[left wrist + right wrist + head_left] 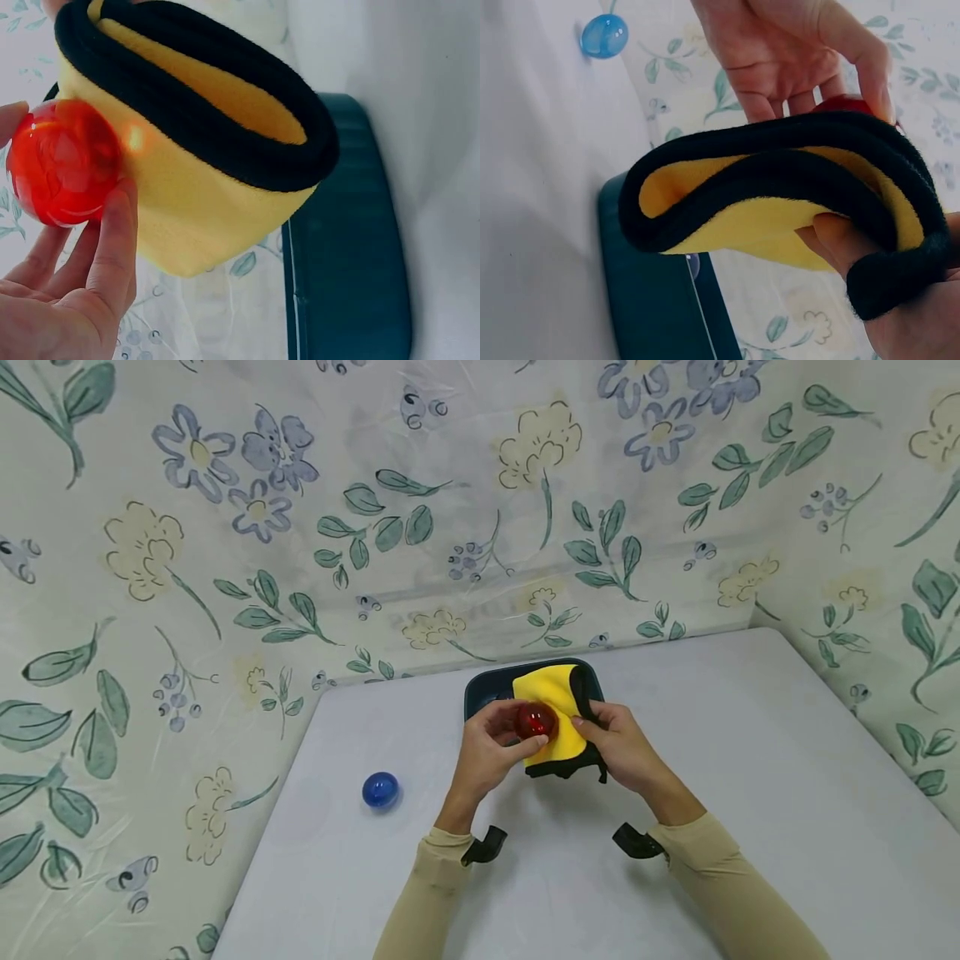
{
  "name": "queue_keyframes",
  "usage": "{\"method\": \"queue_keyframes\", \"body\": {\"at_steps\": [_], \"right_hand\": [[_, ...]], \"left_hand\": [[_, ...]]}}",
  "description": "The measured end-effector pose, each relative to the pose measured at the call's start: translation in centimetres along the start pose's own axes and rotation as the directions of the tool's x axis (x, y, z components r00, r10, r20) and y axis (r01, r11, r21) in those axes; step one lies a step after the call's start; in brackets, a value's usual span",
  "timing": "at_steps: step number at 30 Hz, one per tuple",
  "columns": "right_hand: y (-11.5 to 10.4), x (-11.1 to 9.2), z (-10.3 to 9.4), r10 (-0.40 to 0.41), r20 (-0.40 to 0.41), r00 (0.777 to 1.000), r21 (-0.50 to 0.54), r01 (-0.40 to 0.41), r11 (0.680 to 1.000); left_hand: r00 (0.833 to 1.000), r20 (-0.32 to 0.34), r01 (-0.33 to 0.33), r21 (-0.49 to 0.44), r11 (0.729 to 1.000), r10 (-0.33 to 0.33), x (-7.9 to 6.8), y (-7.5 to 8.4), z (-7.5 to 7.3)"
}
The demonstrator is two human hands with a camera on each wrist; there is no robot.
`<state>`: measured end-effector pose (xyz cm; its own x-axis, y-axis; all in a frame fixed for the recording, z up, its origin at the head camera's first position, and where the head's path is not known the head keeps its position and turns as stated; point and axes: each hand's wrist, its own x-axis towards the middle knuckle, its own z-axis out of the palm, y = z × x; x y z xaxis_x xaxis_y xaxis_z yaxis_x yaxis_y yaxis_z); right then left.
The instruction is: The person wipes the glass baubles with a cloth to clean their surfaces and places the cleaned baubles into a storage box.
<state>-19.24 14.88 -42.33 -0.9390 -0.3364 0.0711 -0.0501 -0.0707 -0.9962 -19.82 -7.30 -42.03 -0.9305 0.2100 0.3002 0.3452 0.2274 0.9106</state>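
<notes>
Over the near side of the dark teal tray (pixel 480 692), you hold two things up close together. Your left hand (pixel 487 747) grips a translucent red ball (pixel 536 722), its thumb on one side and its fingertips on the other, so those fingers are spread only as wide as the ball. Your right hand (pixel 624 748) pinches a yellow cloth with black edging (pixel 567 747), thumb against fingers, near the edge farther from the ball. That cloth is folded over on itself, and the wrist views show its black border looping round. The ball sits right up against the cloth's yellow face, though you cannot tell how firmly they touch. Behind your hands, the tray rests at the far end of the white table (pixel 750 760). A small purplish rounded thing (pixel 694 267) shows by the tray's rim, too hidden to name. Well apart to your left, a blue ball (pixel 381 791) lies on the tabletop. Beyond the table hangs a flower-patterned covering (pixel 465 602), and you wear beige sleeves (pixel 427 897).
</notes>
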Motion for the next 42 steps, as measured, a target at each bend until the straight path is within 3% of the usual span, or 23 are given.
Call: {"method": "queue_keyframes", "body": {"at_steps": [13,26,35,42], "right_hand": [[-0.3,-0.2,0.7,0.013,-0.011,1.0,-0.03,-0.014,0.999],[-1.1,-0.7,1.3,-0.035,-0.054,0.998,-0.14,0.028,0.99],[-1.2,-1.0,1.1,-0.109,-0.074,0.991,-0.234,0.089,0.968],[-1.5,-1.0,0.7,-0.13,-0.073,0.989,-0.241,0.109,0.964]], "left_hand": [[0.993,-0.102,0.057,-0.04,0.998,-0.061,0.4,-0.7,-0.2],[0.991,-0.04,0.125,-0.058,0.99,-0.127,0.6,-1.1,-0.5],[0.99,-0.003,0.143,0.028,0.989,-0.143,0.5,-1.1,-0.6],[0.983,0.036,0.177,0.051,0.983,-0.179,0.4,-0.8,-0.3]]}}
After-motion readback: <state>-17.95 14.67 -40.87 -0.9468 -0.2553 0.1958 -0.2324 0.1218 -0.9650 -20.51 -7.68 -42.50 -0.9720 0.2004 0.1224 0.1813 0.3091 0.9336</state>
